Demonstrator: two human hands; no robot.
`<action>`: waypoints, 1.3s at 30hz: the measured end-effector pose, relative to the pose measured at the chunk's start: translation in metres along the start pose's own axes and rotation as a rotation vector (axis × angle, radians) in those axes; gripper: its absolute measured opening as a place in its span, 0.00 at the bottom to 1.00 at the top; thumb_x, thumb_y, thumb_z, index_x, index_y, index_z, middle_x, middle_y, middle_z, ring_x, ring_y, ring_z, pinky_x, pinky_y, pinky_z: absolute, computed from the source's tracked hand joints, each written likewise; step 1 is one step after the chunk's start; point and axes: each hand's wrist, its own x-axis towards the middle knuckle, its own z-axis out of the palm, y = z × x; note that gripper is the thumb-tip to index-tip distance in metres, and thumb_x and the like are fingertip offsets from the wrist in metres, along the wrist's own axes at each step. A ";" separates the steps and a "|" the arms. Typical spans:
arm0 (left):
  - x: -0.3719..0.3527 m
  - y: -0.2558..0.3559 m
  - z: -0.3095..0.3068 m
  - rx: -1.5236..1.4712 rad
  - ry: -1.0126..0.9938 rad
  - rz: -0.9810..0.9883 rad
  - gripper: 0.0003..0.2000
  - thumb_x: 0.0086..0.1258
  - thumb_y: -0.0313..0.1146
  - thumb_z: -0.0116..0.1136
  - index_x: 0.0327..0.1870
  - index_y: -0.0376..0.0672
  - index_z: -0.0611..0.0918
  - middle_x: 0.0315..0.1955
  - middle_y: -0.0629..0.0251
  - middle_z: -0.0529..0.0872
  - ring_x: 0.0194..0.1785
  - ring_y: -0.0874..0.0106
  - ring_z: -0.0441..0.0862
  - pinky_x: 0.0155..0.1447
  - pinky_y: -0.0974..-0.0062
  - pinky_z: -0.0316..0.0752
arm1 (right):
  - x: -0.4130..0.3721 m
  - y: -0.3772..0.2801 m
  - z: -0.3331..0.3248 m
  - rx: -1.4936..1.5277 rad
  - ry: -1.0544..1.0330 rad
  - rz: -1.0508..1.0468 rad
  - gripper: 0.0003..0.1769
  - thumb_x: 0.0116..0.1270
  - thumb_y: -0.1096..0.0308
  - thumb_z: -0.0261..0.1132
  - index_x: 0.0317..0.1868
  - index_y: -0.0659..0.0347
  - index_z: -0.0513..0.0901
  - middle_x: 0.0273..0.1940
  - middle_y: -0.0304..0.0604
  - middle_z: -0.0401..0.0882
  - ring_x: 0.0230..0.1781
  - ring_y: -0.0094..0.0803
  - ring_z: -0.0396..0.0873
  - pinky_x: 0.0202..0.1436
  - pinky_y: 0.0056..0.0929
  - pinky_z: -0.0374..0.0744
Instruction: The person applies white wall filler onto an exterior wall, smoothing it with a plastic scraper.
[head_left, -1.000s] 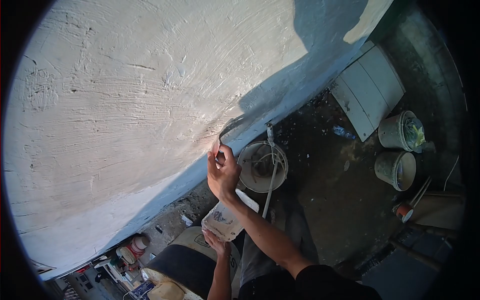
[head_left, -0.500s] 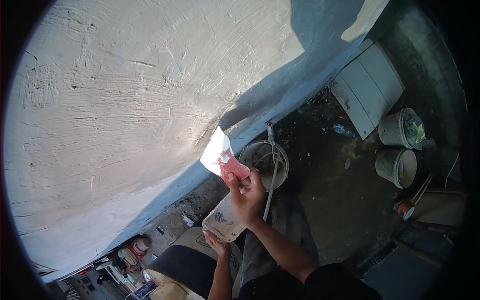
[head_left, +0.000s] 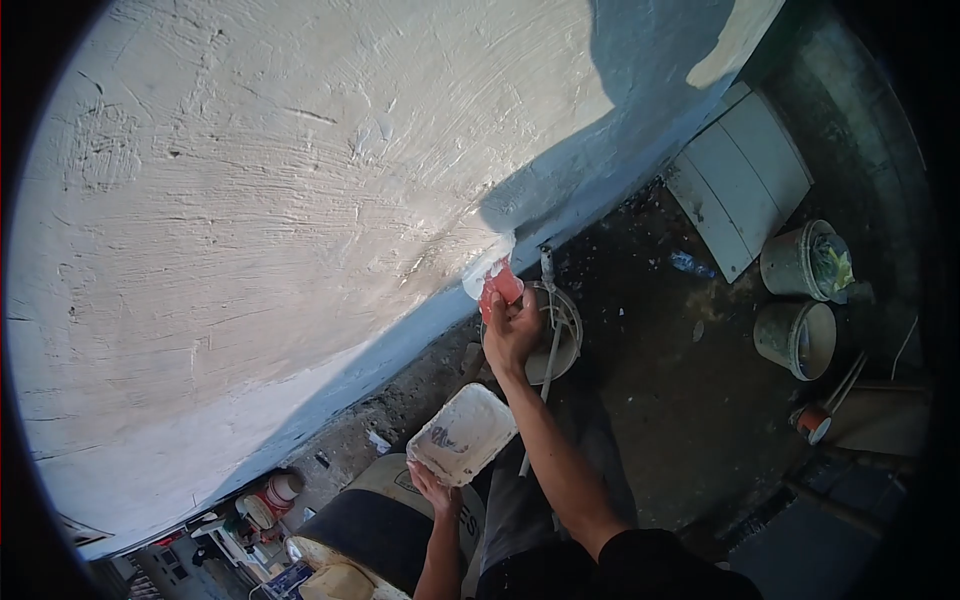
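My right hand (head_left: 511, 330) grips a red-handled putty knife (head_left: 493, 277) and presses its white-coated blade against the plastered wall (head_left: 260, 200), low down where the sunlit part meets the shadow. Lower down, my left hand (head_left: 434, 492) holds a white putty-smeared tray (head_left: 461, 434) from beneath, tilted up toward me. Behind my right hand, on the floor, stands a white bucket (head_left: 560, 345) with a stirring stick in it.
Two grey buckets (head_left: 797, 300) stand at the right by a white panel (head_left: 735, 180) leaning on the wall. A sack (head_left: 365, 520) lies near my legs. Paint cans and clutter (head_left: 262, 500) sit at lower left. The dark floor (head_left: 680, 400) is littered with debris.
My right hand came off the wall, drew the knife back toward the tray, then lifted it to the wall again, further right. The tray now tilts more openly upward.
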 end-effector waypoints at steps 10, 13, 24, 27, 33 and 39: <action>-0.002 -0.023 0.004 -0.065 0.086 0.023 0.44 0.68 0.53 0.51 0.71 0.24 0.51 0.69 0.36 0.56 0.72 0.41 0.52 0.74 0.51 0.48 | -0.061 -0.088 0.056 0.054 -0.116 -0.038 0.09 0.68 0.77 0.62 0.45 0.71 0.75 0.34 0.47 0.83 0.35 0.24 0.83 0.38 0.24 0.82; -0.006 -0.030 0.006 -0.061 0.052 0.033 0.46 0.70 0.61 0.42 0.72 0.25 0.49 0.71 0.35 0.52 0.73 0.41 0.49 0.74 0.51 0.45 | -0.077 -0.121 0.077 -0.011 -0.176 -0.102 0.08 0.65 0.80 0.62 0.44 0.71 0.76 0.33 0.48 0.82 0.32 0.25 0.83 0.35 0.25 0.82; -0.007 -0.028 0.003 -0.152 0.032 0.014 0.47 0.70 0.65 0.38 0.72 0.26 0.49 0.71 0.34 0.51 0.73 0.41 0.49 0.74 0.49 0.45 | -0.091 -0.137 0.037 0.011 -0.232 -0.006 0.09 0.68 0.79 0.62 0.46 0.72 0.72 0.36 0.46 0.82 0.37 0.22 0.81 0.39 0.21 0.81; -0.007 -0.025 0.006 -0.069 0.052 0.003 0.48 0.68 0.67 0.40 0.72 0.26 0.51 0.70 0.34 0.54 0.73 0.40 0.50 0.73 0.49 0.47 | -0.068 -0.113 -0.009 0.107 -0.173 0.118 0.10 0.69 0.76 0.62 0.47 0.70 0.72 0.42 0.46 0.81 0.43 0.23 0.80 0.46 0.22 0.78; 0.005 -0.006 -0.002 -0.234 -0.052 -0.083 0.49 0.67 0.68 0.40 0.71 0.26 0.52 0.69 0.35 0.57 0.72 0.40 0.52 0.73 0.48 0.48 | 0.035 0.014 -0.099 -0.030 0.045 -0.016 0.12 0.69 0.76 0.61 0.50 0.69 0.72 0.45 0.49 0.81 0.44 0.29 0.81 0.47 0.27 0.79; -0.004 -0.016 0.012 -0.047 0.015 0.095 0.47 0.69 0.67 0.34 0.73 0.28 0.49 0.70 0.37 0.55 0.72 0.42 0.53 0.73 0.50 0.46 | 0.117 0.075 -0.110 -0.098 0.172 0.048 0.14 0.66 0.75 0.63 0.50 0.68 0.73 0.41 0.47 0.82 0.40 0.32 0.82 0.43 0.29 0.77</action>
